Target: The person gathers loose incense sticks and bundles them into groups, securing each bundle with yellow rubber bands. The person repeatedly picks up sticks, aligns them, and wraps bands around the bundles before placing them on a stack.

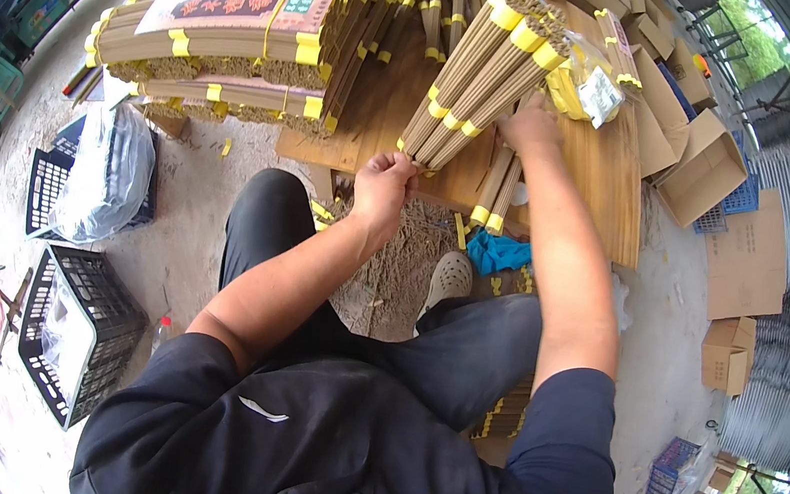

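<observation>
A stack of incense stick bundles [491, 68], wrapped with yellow paper bands, lies at a slant on the wooden table. My left hand [385, 185] is closed at the near end of this stack, thumb and fingers pinched against the lower stick ends. On the right side of the stack is my right hand [535, 130], its fingers curled in toward the bundles; what they grip is hidden. Below that hand a narrower incense bundle [495, 192] sticks out over the table's near edge. A yellow plastic bag [568, 92] with a white label lies just beyond my right hand.
Labelled incense packs [236, 12] are piled high at the left. More loose bundles lie at the back of the wooden table [617, 177]. Cardboard boxes [699, 169] stand to the right. Black crates [85, 330] are on the floor at left. A blue cloth [497, 253] hangs below the table edge.
</observation>
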Demonstrator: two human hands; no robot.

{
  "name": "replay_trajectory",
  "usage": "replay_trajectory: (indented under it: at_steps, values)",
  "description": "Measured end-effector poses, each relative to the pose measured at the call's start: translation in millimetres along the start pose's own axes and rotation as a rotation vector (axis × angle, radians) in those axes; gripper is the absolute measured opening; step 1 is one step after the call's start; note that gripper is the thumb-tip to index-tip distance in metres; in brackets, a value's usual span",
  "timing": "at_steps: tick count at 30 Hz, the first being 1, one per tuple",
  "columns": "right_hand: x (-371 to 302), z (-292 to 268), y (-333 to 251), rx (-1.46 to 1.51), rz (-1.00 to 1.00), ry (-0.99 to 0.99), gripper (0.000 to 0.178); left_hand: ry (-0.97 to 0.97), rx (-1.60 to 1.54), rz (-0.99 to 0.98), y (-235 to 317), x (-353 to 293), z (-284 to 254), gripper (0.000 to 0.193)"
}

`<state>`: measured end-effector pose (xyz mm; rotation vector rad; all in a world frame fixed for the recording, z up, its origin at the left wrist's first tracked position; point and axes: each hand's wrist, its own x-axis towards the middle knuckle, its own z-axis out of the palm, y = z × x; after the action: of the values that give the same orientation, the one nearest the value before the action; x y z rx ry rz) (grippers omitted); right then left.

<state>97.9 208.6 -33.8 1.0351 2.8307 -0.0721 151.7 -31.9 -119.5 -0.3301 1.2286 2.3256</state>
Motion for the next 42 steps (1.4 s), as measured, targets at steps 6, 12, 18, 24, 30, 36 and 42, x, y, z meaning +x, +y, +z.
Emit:
replay_trajectory:
  at_steps: [6,12,18,24,30,36,42]
  values:
    - [-46,-30,44,-0.136,-0.648,0.155,0.060,-0.019,-0.031,0.010,1,-4,-4,0.010]
    - [-97,-29,73,-0.513,-1.173,0.111,0.050,0.015,-0.054,0.015,3,-3,1,0.007]
    - [-96,8,74,-0.364,-1.388,0.178,0.025,0.004,-0.036,0.018,2,-1,-1,0.011]
    - [-85,-6,69,-0.390,-1.501,0.267,0.014,0.038,-0.055,0.025,2,-2,2,0.011]
    - [-53,-18,74,0.031,-1.458,0.623,0.013,0.023,-0.025,0.034,2,-4,5,0.010]
    - [-77,-116,56,1.136,-1.116,1.008,0.011,0.006,-0.021,0.049,-4,0,0,0.010]
    - [-91,-143,28,1.622,-0.946,0.616,0.015,0.015,-0.044,0.062,-2,-1,0,0.009]
